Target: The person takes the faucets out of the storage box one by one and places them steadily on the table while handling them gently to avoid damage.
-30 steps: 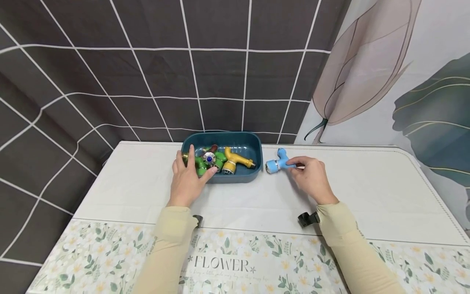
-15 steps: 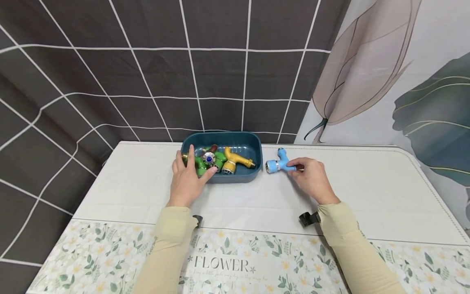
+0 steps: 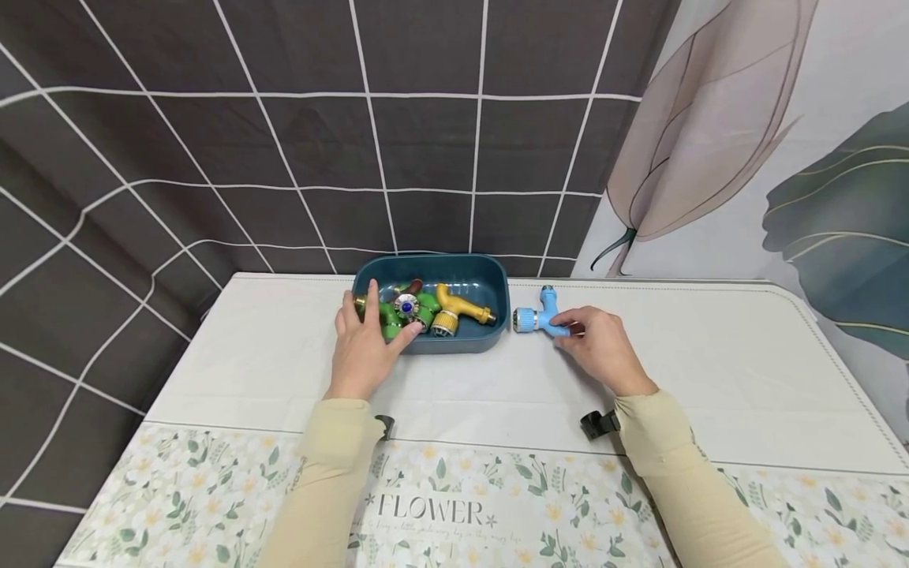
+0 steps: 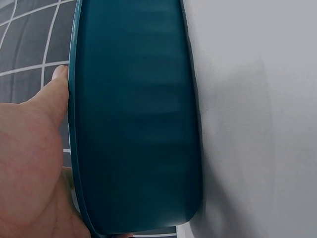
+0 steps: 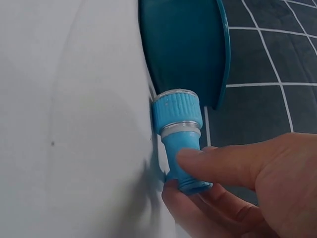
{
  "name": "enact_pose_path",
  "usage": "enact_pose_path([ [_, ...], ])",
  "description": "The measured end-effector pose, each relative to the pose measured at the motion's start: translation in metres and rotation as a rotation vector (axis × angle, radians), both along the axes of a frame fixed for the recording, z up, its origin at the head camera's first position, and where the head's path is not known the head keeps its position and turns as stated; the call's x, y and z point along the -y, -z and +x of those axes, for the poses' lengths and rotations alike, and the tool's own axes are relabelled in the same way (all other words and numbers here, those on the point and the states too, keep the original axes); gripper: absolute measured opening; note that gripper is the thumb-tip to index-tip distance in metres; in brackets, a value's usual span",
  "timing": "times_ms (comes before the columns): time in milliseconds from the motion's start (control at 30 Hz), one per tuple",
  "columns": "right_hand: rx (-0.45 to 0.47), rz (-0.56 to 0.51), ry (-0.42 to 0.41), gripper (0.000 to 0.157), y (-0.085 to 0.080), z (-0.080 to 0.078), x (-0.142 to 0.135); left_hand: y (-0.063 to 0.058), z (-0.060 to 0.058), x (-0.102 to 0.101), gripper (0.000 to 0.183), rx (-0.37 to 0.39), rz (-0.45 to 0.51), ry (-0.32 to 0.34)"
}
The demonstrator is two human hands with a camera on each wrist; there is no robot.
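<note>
My right hand (image 3: 600, 347) pinches one end of a light blue plastic tap (image 3: 534, 319) between thumb and fingertips. In the right wrist view the tap's ribbed collar (image 5: 177, 110) points away from the hand, towards the bin. The tap is at the white table surface, just right of a dark teal bin (image 3: 472, 345). My left hand (image 3: 360, 351) rests over the bin's left front rim, fingers spread. Its thumb lies at the rim in the left wrist view. Inside the bin are a yellow tap (image 3: 461, 306) and green taps (image 3: 427, 305), one with a silver, blue-centred knob, partly hidden by the hand.
The bin stands at the table's back edge, against a dark grid-patterned cloth (image 3: 426, 142). A leaf-print curtain (image 3: 710, 142) hangs at the back right. A floral strip lettered FLOWER (image 3: 429, 508) runs along the front. A black wrist mount (image 3: 599, 424) sticks out beside the right sleeve.
The blue tap has turned slightly in my right hand, its collar now level and pointing left at the bin. The left hand and the bin hold their places.
</note>
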State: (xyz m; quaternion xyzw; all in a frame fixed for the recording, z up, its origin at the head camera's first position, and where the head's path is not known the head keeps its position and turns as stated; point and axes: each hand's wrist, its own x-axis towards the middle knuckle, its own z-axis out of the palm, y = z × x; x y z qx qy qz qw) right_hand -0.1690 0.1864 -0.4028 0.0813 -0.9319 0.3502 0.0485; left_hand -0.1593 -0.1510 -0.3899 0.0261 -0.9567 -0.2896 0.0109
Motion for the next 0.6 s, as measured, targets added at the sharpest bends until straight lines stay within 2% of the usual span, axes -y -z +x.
enact_pose_path([
  [600, 0.009, 0.046, -0.019, 0.025, 0.0025, 0.0019, -0.0003, 0.0011, 0.0, -0.0017, 0.099, -0.011, -0.007, -0.002],
])
